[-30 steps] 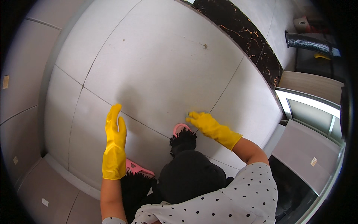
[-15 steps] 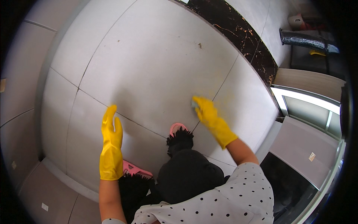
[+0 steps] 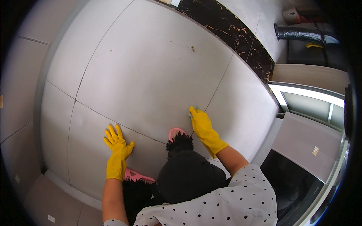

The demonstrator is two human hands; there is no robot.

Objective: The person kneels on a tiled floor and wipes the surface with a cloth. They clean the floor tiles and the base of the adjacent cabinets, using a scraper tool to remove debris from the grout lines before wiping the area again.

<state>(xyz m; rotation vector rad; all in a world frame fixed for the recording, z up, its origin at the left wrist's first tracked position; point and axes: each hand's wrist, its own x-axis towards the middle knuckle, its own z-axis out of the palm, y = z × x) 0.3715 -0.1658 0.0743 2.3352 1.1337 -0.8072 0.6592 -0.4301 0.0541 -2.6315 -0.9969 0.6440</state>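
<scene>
Yellow rubber gloves cover both of my hands. My left hand [image 3: 118, 150] is spread with fingers apart over the tiled floor [image 3: 151, 75], left of my feet; it holds nothing and appears to lean on the tile. Ahead of my right foot, my right hand [image 3: 203, 126] is closed on a small grey-green scrubbing pad [image 3: 190, 113], pressed to the floor beside a tile joint. Most of the pad is hidden under the glove, so its exact kind is hard to make out. A dark smudge of dirt [image 3: 192, 49] lies farther out on the same tile.
My pink slippers [image 3: 138, 175] stand on the floor below my dark-clad knees. Grey cabinets [image 3: 19, 86] line the left. A black marbled strip [image 3: 226, 28] crosses the far right, with a black hose [image 3: 301, 33] beyond it. A white-framed glass door [image 3: 309, 96] stands at right.
My left hand has lowered toward the floor and its fingers have spread. The right hand has shifted slightly nearer and left with the pad. The view has tilted a little.
</scene>
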